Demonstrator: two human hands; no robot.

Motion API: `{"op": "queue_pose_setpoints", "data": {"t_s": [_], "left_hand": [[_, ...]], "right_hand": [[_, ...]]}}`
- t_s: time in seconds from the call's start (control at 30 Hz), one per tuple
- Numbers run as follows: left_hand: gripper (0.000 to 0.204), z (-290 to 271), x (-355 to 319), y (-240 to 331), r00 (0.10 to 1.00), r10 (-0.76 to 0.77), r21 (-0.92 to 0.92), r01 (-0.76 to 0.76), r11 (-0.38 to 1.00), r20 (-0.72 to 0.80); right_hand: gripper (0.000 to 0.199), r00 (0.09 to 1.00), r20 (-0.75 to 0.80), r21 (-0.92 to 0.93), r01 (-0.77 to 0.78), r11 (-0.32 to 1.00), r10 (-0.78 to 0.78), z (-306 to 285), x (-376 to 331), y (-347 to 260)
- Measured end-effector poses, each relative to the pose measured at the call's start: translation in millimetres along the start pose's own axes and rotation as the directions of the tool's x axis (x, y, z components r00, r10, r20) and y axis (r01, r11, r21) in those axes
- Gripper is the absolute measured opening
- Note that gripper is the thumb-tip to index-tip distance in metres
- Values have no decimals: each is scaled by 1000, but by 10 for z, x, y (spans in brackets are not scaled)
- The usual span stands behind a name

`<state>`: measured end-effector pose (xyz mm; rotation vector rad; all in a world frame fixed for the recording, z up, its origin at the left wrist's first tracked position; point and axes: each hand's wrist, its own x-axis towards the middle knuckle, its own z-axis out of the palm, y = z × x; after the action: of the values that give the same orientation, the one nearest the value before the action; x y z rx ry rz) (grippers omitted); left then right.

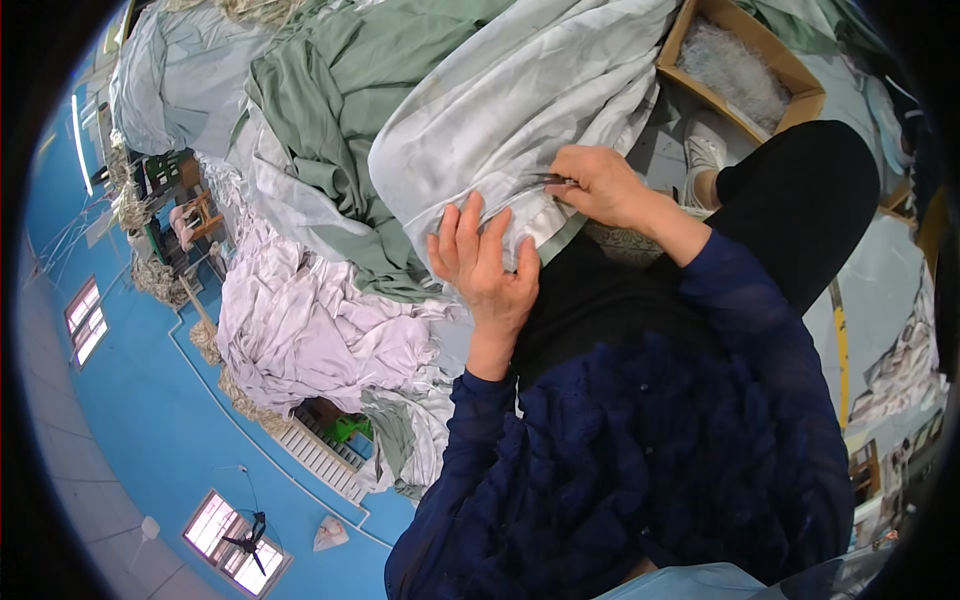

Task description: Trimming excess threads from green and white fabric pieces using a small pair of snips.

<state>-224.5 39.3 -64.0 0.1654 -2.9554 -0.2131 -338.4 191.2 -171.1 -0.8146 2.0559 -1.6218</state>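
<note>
A white and pale grey cloth (pixel 480 110) lies in folds before me and across my lap, with a green cloth edge showing under it. My left hand (pixel 480 265) rests flat on this cloth with its fingers spread, holding nothing. To its right, my right hand (pixel 605 190) is closed on small dark metal thread snips (pixel 558 181). Their narrow tip points left over the cloth, close to its edge. Most of the snips' body is hidden in my fingers.
A cardboard box (pixel 690 75) with grey-white fluffy thread waste (pixel 735 75) stands at the upper right, near my shoe (pixel 704 155). Green cloth (pixel 330 100) and a lilac-white cloth heap (pixel 300 310) are piled on the left. A yellow floor line (pixel 840 350) runs at right.
</note>
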Motion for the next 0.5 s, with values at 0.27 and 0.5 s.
{"op": "queue_pose_setpoints", "data": {"t_s": [0.27, 0.5], "left_hand": [[35, 7, 9, -5, 1000, 17, -13, -17, 1000, -13], [35, -19, 6, 13, 1000, 12, -16, -12, 1000, 10]], "right_hand": [[8, 990, -70, 204, -104, 973, 120, -206, -34, -67], [17, 996, 13, 76, 86, 993, -87, -16, -32, -168]]}}
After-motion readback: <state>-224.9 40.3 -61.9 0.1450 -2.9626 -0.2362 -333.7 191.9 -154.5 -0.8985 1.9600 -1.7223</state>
